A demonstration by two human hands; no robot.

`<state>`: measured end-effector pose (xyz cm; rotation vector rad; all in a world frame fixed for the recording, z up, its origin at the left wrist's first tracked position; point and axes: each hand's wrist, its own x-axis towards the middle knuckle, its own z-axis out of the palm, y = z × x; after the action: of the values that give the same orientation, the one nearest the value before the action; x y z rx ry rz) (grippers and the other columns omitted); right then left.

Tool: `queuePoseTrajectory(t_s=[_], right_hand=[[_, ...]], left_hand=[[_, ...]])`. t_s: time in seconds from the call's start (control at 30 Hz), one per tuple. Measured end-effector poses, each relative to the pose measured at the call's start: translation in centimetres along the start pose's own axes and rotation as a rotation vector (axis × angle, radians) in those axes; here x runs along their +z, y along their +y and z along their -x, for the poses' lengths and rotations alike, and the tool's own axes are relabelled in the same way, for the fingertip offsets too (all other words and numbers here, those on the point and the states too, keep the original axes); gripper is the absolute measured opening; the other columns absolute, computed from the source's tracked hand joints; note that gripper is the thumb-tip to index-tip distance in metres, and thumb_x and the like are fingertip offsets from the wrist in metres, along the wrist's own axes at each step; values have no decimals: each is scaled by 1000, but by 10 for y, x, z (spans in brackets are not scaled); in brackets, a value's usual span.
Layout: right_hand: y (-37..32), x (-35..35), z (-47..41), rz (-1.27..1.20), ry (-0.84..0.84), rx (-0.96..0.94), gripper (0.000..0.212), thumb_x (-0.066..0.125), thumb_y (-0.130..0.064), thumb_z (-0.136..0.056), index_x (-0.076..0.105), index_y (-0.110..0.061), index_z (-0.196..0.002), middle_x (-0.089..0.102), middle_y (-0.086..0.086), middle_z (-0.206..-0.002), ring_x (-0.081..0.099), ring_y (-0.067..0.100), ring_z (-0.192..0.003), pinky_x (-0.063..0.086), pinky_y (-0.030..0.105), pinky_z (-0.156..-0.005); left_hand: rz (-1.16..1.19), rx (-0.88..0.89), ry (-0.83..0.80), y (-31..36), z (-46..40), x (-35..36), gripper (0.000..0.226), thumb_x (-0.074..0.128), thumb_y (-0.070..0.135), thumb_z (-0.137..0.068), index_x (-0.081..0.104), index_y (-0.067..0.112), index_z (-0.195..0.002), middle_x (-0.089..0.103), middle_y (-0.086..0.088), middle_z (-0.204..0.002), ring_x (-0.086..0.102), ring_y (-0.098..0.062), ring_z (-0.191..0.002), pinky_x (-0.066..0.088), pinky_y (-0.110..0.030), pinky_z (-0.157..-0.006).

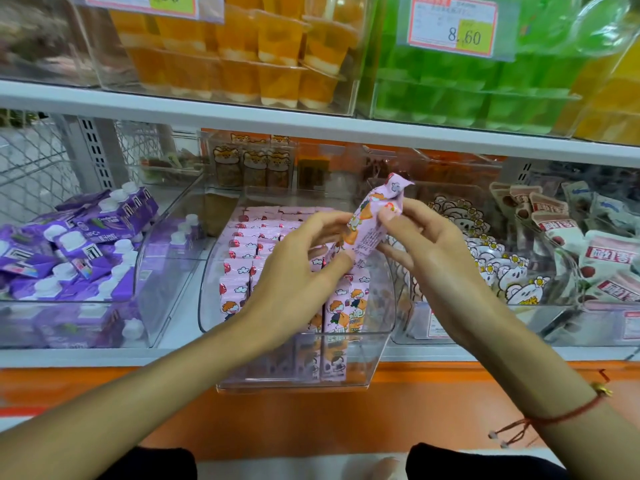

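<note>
A pink snack packet (375, 216) with a cartoon figure is held up in front of a store shelf, tilted with its twisted end up and to the right. My left hand (298, 268) pinches its lower end and my right hand (429, 244) pinches its upper side. Below both hands a clear plastic bin (381, 368) holds several rows of the same pink packets (242, 258), standing upright.
To the left a clear bin holds purple drink cartons (79, 244). Clear bins on the right hold white cartoon packets (498, 268) and white-and-red pouches (602, 261). The upper shelf carries orange jelly cups (263, 53), green cups (460, 95) and a price tag (455, 26). An orange ledge (311, 417) runs below.
</note>
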<state>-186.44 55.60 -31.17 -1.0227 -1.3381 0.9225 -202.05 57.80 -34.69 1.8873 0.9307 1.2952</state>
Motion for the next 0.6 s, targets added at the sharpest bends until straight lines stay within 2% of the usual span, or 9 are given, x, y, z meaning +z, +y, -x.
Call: queuePoseTrajectory(t_s=[0.03,0.1,0.2,0.27,0.33,0.4,0.47,0.53,0.6], right_hand=[[0,2,1,16,32,-28,31,64,-28,-83,64,-16,-111,72,-2,-103,67,7,-99,54,23,-88],[0,5,4,52,99,-97,27,70,-23,-79,65,-14,-104,71,0,-99,67,9,-92,54,23,-84],[0,11,9,112,168,-185,26,77,-18,-76,64,-10,-98,71,0,-95,67,11,-87,54,21,-77],[-1,12,10,154,164,-225,29,79,-19,-75,64,-10,-98,71,-3,-92,66,7,-83,52,16,-70],[-3,9,11,183,90,-240,31,76,-18,-78,63,-14,-105,69,-6,-97,64,3,-86,49,13,-67],[-4,5,11,235,-6,-248,36,71,-19,-84,60,-22,-118,66,-9,-108,62,1,-95,48,12,-73],[-3,0,10,265,-65,-279,39,67,-15,-87,57,-24,-124,65,-8,-114,61,2,-101,48,13,-78],[-4,-2,10,276,-93,-332,37,67,-8,-86,60,-19,-120,66,-7,-113,62,6,-105,49,17,-84],[-4,-4,9,279,-116,-383,33,71,-3,-81,62,-17,-110,67,-7,-111,63,7,-106,48,20,-90]], left_hand=[[-43,9,12,-1,0,0,39,64,20,-91,53,35,-126,58,20,-125,51,6,-119,42,-26,-105],[-105,44,58,-1,1,0,48,70,27,-85,50,35,-128,55,22,-128,48,6,-121,42,-27,-103],[-82,75,136,3,3,4,46,77,32,-76,55,34,-116,59,24,-113,55,5,-107,49,-20,-87],[-43,82,161,6,3,5,37,77,34,-75,57,36,-106,63,24,-104,61,3,-99,52,-21,-84],[20,64,149,10,2,5,33,74,35,-76,57,38,-104,65,24,-102,63,1,-98,53,-26,-88],[87,60,123,11,1,3,34,70,36,-78,58,34,-110,66,20,-108,64,-1,-101,53,-28,-92],[95,99,116,12,-1,0,35,72,26,-80,59,27,-113,67,16,-110,64,-2,-104,51,-25,-95],[79,149,132,13,-1,-3,36,75,13,-80,61,21,-112,68,13,-109,63,-2,-105,48,-22,-97],[54,215,142,13,-2,-7,36,75,3,-79,62,20,-108,68,10,-110,63,-5,-107,47,-24,-98]])
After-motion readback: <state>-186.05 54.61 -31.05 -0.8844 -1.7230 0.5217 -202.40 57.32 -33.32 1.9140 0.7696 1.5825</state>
